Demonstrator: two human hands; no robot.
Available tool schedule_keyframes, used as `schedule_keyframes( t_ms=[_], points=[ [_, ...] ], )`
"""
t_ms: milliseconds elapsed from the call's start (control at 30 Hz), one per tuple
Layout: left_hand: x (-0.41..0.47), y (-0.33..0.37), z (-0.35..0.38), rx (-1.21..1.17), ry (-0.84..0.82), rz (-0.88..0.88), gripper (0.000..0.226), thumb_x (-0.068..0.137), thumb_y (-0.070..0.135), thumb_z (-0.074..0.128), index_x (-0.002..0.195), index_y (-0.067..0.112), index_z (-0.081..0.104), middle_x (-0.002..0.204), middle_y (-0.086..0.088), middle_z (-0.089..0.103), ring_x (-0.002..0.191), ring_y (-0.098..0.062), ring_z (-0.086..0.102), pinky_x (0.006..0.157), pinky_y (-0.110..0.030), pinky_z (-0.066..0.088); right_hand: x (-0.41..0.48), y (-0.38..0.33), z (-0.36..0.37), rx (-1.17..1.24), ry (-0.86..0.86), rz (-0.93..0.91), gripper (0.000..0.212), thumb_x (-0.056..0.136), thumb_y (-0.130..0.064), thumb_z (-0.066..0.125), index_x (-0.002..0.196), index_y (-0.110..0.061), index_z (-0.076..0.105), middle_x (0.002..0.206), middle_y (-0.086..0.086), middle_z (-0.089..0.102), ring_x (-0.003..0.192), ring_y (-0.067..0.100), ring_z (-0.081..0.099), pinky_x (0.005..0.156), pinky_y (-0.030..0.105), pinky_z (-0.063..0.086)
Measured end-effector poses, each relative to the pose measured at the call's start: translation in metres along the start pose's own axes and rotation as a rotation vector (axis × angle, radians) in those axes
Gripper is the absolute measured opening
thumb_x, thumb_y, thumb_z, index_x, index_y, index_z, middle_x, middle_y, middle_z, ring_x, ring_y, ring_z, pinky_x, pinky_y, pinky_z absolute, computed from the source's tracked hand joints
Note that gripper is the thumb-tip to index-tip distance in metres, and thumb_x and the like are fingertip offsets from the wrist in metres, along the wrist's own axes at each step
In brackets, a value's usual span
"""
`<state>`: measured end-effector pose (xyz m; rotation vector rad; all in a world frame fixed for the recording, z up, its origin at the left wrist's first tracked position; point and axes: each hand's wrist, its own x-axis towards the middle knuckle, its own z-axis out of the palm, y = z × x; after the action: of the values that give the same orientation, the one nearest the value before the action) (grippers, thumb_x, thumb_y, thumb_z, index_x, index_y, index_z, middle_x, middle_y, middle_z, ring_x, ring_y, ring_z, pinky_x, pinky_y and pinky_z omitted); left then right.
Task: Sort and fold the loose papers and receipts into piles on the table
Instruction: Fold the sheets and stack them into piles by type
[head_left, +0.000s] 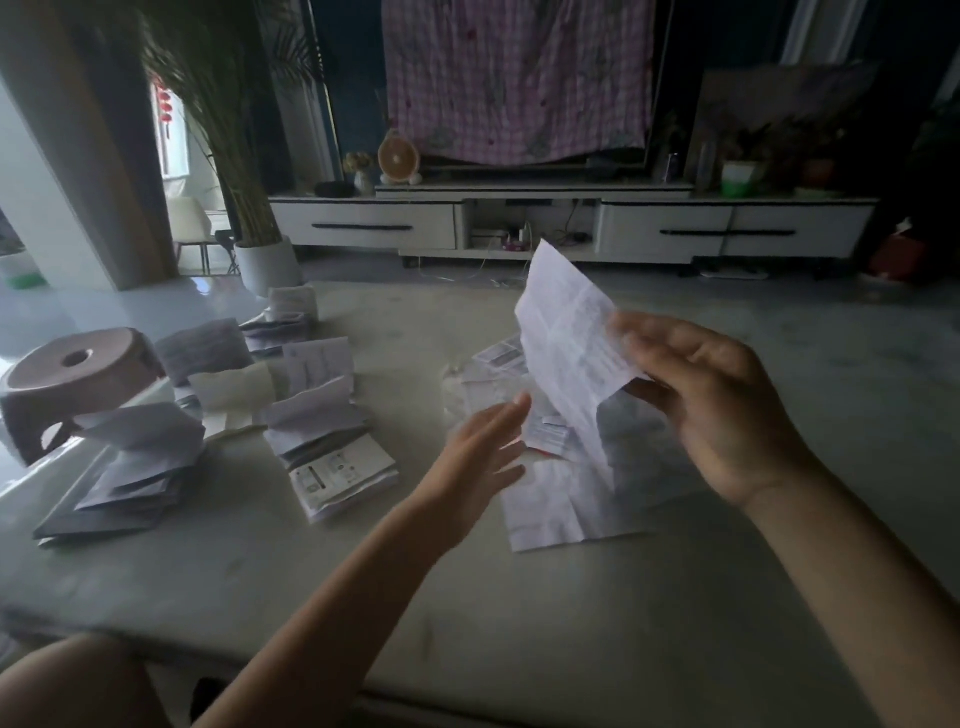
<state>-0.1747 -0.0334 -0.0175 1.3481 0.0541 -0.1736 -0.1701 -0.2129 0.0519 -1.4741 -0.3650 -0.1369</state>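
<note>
Papers spread over the table (545, 623).
From the person's edge, folded piles (332, 457) lie at eleven o'clock, a stool (72, 384) beyond them at ten; loose papers (566, 499) lie at one o'clock, under a raised receipt (566, 343).

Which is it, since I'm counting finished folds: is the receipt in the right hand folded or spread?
Spread: the receipt hangs open as one creased sheet, pinched at its edge by the right hand.

Right hand (717, 410) pinches the paper (566, 332) by its right edge. Left hand (483, 457), forearm outstretched, has straight fingers, with the tips near the paper's lower left edge.
</note>
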Motion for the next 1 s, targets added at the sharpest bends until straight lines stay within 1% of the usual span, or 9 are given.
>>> schedule_keyframes(
  t_ms=[133,267,367,467,533,600,700,900,1000],
  points=[
    [0.018,0.015,0.015,-0.185,-0.351,-0.109,0.108,0.045,0.077,0.069,0.131,0.016,0.045,0.123,-0.013,0.058,0.11,-0.027,0.058,0.09,-0.042,0.05,0.0,-0.013,-0.011,0.413,0.0,0.113,0.023,0.072,-0.017,0.06,0.093,-0.013,0.067,0.089,-0.001,0.072,0.083,0.011,0.068,0.069,0.023,0.057],
    [0.016,0.021,0.029,-0.396,-0.578,-0.019,0.072,0.077,0.068,0.044,0.122,0.015,0.062,0.119,-0.009,0.064,0.111,-0.024,0.06,0.096,-0.043,0.048,-0.001,0.016,-0.012,0.209,0.17,0.199,0.014,0.082,-0.008,0.062,0.094,-0.009,0.068,0.087,0.003,0.071,0.079,0.014,0.068,0.063,0.019,0.056],
    [0.014,0.02,0.028,-0.482,-0.43,-0.018,0.06,0.089,0.051,0.028,0.109,0.012,0.069,0.109,-0.011,0.067,0.102,-0.025,0.064,0.088,-0.039,0.052,-0.006,0.039,-0.006,-0.149,0.211,0.081,0.014,0.083,-0.007,0.065,0.096,-0.007,0.069,0.082,-0.001,0.069,0.07,0.003,0.066,0.061,0.012,0.052],
    [0.013,0.017,0.018,-0.568,-0.34,0.032,0.048,0.086,0.036,0.036,0.099,0.007,0.072,0.101,-0.015,0.067,0.092,-0.03,0.066,0.08,-0.042,0.055,-0.013,0.049,0.005,-0.193,0.246,0.076,0.013,0.077,-0.01,0.073,0.086,-0.013,0.063,0.08,0.003,0.067,0.074,0.013,0.064,0.064,0.018,0.052],
    [0.01,0.017,0.012,-0.576,-0.282,0.045,0.045,0.085,0.033,0.038,0.096,0.006,0.073,0.097,-0.017,0.068,0.087,-0.031,0.067,0.074,-0.042,0.057,-0.012,0.047,0.008,-0.133,0.226,0.176,0.028,0.076,-0.011,0.074,0.096,-0.014,0.055,0.085,0.002,0.063,0.077,0.013,0.062,0.062,0.016,0.05],
    [0.005,0.018,0.011,-0.514,-0.255,0.035,0.045,0.089,0.031,0.034,0.093,0.006,0.071,0.089,-0.015,0.07,0.08,-0.028,0.069,0.068,-0.039,0.058,-0.012,0.044,0.006,-0.061,0.085,0.312,0.04,0.077,-0.011,0.073,0.11,-0.016,0.05,0.094,0.003,0.064,0.083,0.013,0.063,0.064,0.018,0.049],
    [0.001,0.017,0.009,-0.334,-0.191,0.005,0.035,0.095,0.031,0.034,0.099,0.012,0.063,0.081,-0.008,0.072,0.074,-0.022,0.07,0.064,-0.035,0.057,-0.014,0.046,0.004,-0.096,-0.068,0.392,0.034,0.078,-0.024,0.071,0.108,-0.015,0.058,0.101,0.004,0.066,0.092,0.014,0.062,0.069,0.021,0.047],
    [-0.001,0.007,0.008,-0.072,-0.098,0.089,0.021,0.078,0.015,0.059,0.096,0.006,0.063,0.087,-0.008,0.071,0.079,-0.018,0.069,0.075,-0.034,0.057,-0.014,0.06,0.005,-0.11,-0.03,0.338,0.024,0.081,-0.023,0.069,0.101,-0.008,0.066,0.096,0.003,0.071,0.089,0.017,0.067,0.064,0.018,0.051],
    [-0.005,0.002,0.005,0.041,0.003,0.115,0.017,0.074,0.003,0.066,0.091,0.005,0.063,0.078,-0.002,0.072,0.073,-0.015,0.07,0.071,-0.031,0.058,-0.013,0.064,0.009,-0.292,0.019,0.262,0.051,0.071,-0.04,0.075,0.106,-0.006,0.062,0.106,0.008,0.068,0.1,0.021,0.063,0.085,0.034,0.053]
  ],
)
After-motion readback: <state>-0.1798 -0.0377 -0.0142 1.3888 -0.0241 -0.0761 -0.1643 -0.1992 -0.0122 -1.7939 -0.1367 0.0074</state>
